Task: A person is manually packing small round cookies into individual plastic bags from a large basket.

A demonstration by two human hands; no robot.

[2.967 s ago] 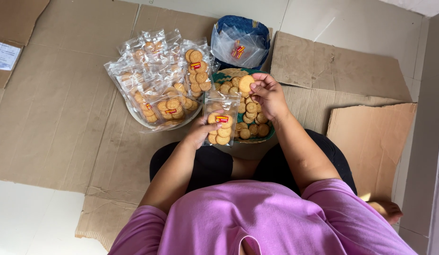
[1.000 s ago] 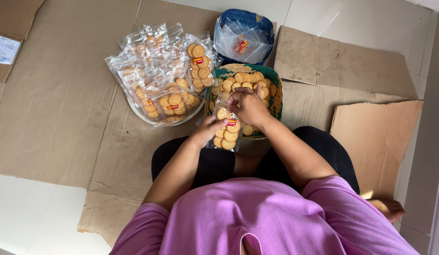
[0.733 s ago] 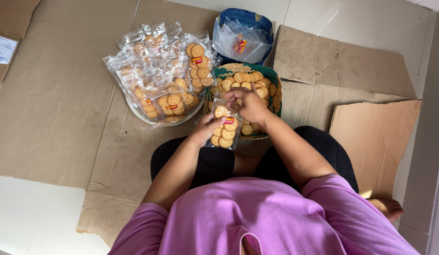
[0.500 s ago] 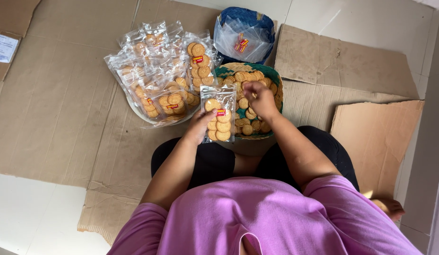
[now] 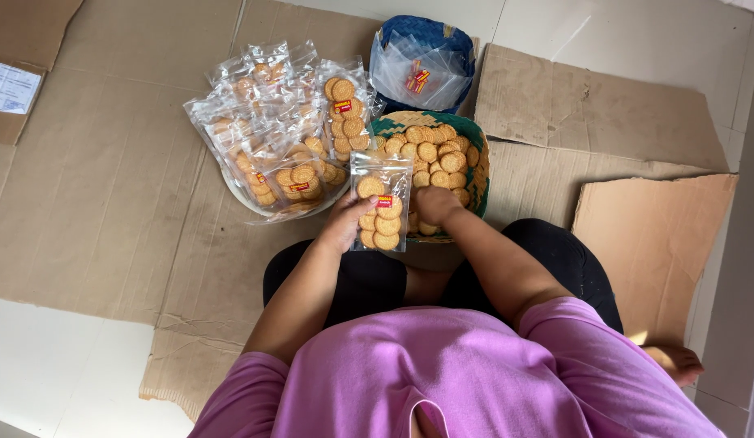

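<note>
The left hand (image 5: 344,223) is gripping a clear cookie bag (image 5: 379,203), its long axis pointing away from the person. Just beside it, the right hand (image 5: 434,204) is closing over cookies in the woven basket (image 5: 474,174); beyond lies a pile of filled bags (image 5: 280,130).

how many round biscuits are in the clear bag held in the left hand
5 show in the clear plastic bag held by the left hand: one at the top, two mid, two at the bottom. Others may be hidden behind them or the fingers.
</note>
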